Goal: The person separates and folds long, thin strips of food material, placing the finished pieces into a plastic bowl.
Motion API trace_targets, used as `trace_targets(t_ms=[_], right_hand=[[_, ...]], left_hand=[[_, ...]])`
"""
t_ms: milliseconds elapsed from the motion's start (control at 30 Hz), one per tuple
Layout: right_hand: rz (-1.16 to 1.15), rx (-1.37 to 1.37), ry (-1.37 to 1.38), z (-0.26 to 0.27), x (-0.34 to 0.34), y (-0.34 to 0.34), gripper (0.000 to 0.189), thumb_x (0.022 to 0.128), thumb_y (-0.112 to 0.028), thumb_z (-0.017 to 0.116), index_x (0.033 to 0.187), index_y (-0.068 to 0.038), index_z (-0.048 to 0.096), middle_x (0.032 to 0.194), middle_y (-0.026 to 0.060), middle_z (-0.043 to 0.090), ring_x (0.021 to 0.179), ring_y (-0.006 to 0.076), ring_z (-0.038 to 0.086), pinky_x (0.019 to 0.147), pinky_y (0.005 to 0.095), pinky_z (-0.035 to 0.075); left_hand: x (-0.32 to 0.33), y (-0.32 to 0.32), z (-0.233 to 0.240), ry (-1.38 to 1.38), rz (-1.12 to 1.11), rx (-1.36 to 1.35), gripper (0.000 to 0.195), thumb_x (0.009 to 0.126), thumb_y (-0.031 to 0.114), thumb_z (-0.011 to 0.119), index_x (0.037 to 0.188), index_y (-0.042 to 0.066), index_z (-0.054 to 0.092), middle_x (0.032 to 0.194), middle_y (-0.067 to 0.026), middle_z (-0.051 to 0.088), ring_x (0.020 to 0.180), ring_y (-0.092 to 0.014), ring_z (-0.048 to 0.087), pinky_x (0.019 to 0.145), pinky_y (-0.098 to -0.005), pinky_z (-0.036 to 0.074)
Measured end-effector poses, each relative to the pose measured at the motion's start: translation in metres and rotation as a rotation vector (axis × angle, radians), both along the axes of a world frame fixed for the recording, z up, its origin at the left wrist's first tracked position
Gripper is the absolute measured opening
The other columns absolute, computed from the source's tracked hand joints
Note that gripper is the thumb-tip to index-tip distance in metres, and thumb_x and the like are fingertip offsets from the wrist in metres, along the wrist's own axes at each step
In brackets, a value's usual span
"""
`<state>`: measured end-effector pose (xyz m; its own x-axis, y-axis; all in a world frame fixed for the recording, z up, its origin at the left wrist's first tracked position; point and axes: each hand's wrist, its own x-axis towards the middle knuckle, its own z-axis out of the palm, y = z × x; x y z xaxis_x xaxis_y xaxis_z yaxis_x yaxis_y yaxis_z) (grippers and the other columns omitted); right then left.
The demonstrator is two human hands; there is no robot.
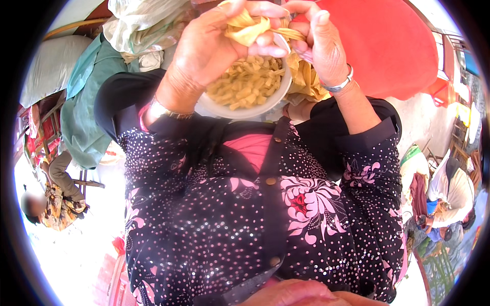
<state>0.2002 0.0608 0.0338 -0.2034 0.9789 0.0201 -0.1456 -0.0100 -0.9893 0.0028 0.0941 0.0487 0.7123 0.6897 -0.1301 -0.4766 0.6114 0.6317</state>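
Up at the top of the view, my left hand point(208, 48) holds the broad, folded part of a yellow leaf-like strip point(249, 32). My right hand point(325, 49) pinches the narrow, twisted end of that strip between bent fingers. Below both hands sits a white bowl point(233, 111) holding many short, pale yellow pieces point(245, 86). My left hand and wrist cover part of its rim. More yellow leaf-like material point(306, 82) lies in a bundle right of the bowl, partly behind my right hand.
A large red surface point(383, 49) spreads to the upper right. White plastic bags point(134, 23) and teal cloth point(88, 114) lie at the upper left. A seated person point(61, 195) is at the far left, and another person point(451, 195) at the far right.
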Motion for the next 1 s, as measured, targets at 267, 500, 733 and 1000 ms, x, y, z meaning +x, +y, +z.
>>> trace_targets(t_ms=[267, 500, 733, 1000], right_hand=[[0.069, 0.012, -0.139, 0.015, 0.001, -0.005, 0.047, 0.097, -0.046, 0.036, 0.105, -0.003, 0.055, 0.067, -0.0049, 0.038, 0.059, 0.0024, 0.036, 0.055, 0.0167, 0.031], [0.278, -0.110, -0.312, 0.009, -0.004, -0.003, 0.046, 0.096, -0.043, 0.041, 0.114, -0.002, 0.052, 0.076, -0.0005, 0.051, 0.070, 0.0065, 0.050, 0.052, 0.0192, 0.044], [0.402, -0.038, -0.240, 0.011, -0.024, 0.003, 0.034, 0.096, -0.035, 0.044, 0.101, -0.004, 0.058, 0.082, 0.0016, 0.059, 0.068, 0.0095, 0.052, 0.058, 0.0234, 0.046], [0.365, 0.047, -0.448, 0.026, -0.013, -0.030, 0.038, 0.095, -0.032, 0.047, 0.073, -0.003, 0.054, 0.065, 0.0042, 0.050, 0.063, 0.0132, 0.048, 0.061, 0.0279, 0.040]], left_hand=[[-0.021, 0.004, 0.005, -0.091, 0.034, 0.021, 0.052, 0.099, 0.034, 0.031, 0.122, -0.011, 0.044, 0.104, -0.0118, 0.049, 0.073, -0.014, 0.046, 0.080, -0.0364, 0.048], [-0.024, 0.001, 0.001, 0.040, 0.111, 0.063, 0.051, 0.099, 0.033, 0.031, 0.116, -0.012, 0.050, 0.096, -0.0097, 0.053, 0.068, -0.013, 0.043, 0.077, -0.0369, 0.050], [-0.014, -0.014, 0.000, 0.131, 0.145, 0.026, 0.047, 0.098, 0.033, 0.035, 0.109, -0.007, 0.056, 0.086, -0.0086, 0.058, 0.069, -0.015, 0.051, 0.073, -0.0316, 0.048], [-0.034, -0.026, -0.005, 0.044, 0.159, -0.042, 0.050, 0.098, 0.036, 0.034, 0.114, -0.007, 0.053, 0.094, -0.0064, 0.054, 0.072, -0.012, 0.049, 0.067, -0.0314, 0.044]])
